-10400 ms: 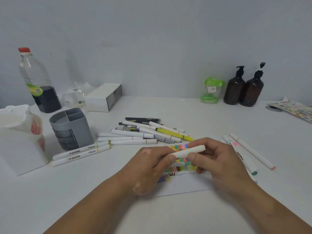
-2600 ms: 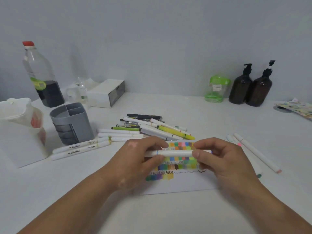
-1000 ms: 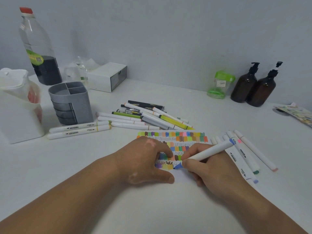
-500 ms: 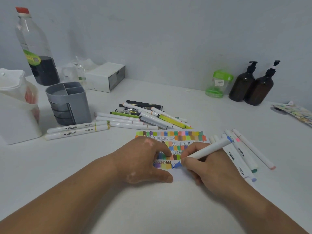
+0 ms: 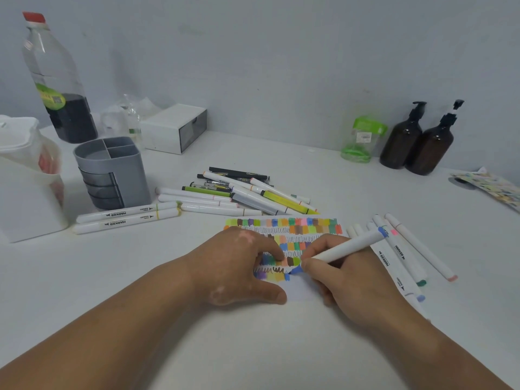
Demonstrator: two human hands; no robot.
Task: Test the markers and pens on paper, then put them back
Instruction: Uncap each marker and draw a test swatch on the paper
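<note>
Lowered from a level two-handed hold above the sheet into a writing grip, tip now down on the page. Underneath everything, white table (image 5: 365, 178). Back left on it, grey pen holder (image 5: 112, 175), upright, four compartments open to the top. Beside its base, two white markers (image 5: 126, 218) lying parallel. Further right, loose pile of markers and pens (image 5: 239, 192) just behind the paper (image 5: 281, 223), which lies flat with rows of colour swatches and squiggles across it. Pressed onto its left part, left hand (image 5: 239, 266), palm down, fingers straight and slightly spread, thumb stretched out rightward. At its right edge, right hand (image 5: 354, 285), thumb and fingers pinching white marker (image 5: 349, 246) low on the barrel, barrel slanting up and right. Just right of that hand, row of markers (image 5: 399, 254) lying side by side. Smallest, blue tip (image 5: 295, 270), touching the paper at the end of the lowest swatch row.
</note>
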